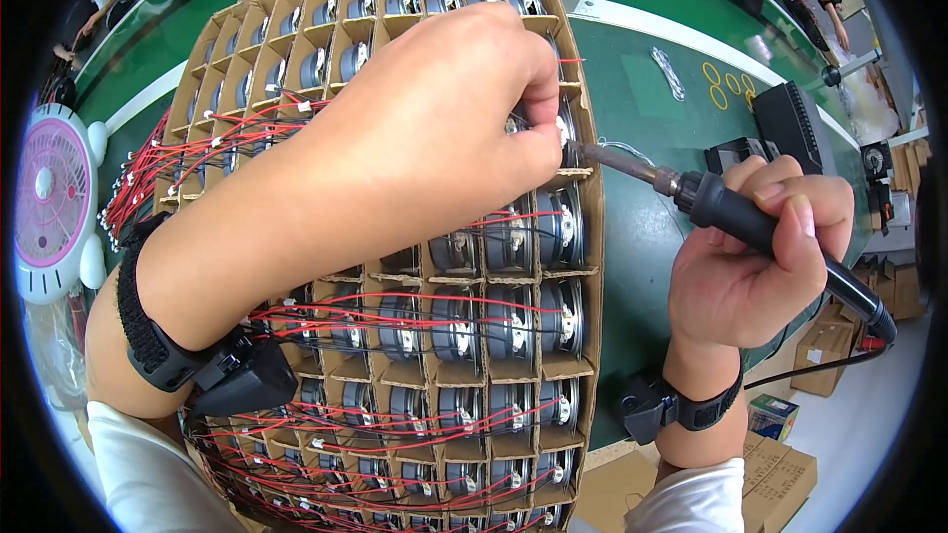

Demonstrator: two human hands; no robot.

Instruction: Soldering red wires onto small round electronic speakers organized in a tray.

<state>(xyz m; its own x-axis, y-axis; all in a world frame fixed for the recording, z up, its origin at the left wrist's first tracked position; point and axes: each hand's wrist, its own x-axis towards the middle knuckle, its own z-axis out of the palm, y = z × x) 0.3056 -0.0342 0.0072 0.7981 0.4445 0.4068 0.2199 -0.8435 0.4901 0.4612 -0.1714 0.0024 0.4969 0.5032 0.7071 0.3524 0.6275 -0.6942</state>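
Soldering iron point(731, 212): one, right hand point(750, 266) fingers clamped on handle, tip pointing left. Left hand point(434, 128) fingers pinched on a speaker point(565, 128) in the cardboard divider tray point(583, 266).

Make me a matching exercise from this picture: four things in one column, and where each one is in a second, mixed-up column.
1. soldering iron
2. cardboard tray
3. pink fan
4. yellow rings

a. far left edge
b. on the green table, beyond the iron
c. in the right hand
d. under the left hand, holding speakers

Pairs: 1-c, 2-d, 3-a, 4-b
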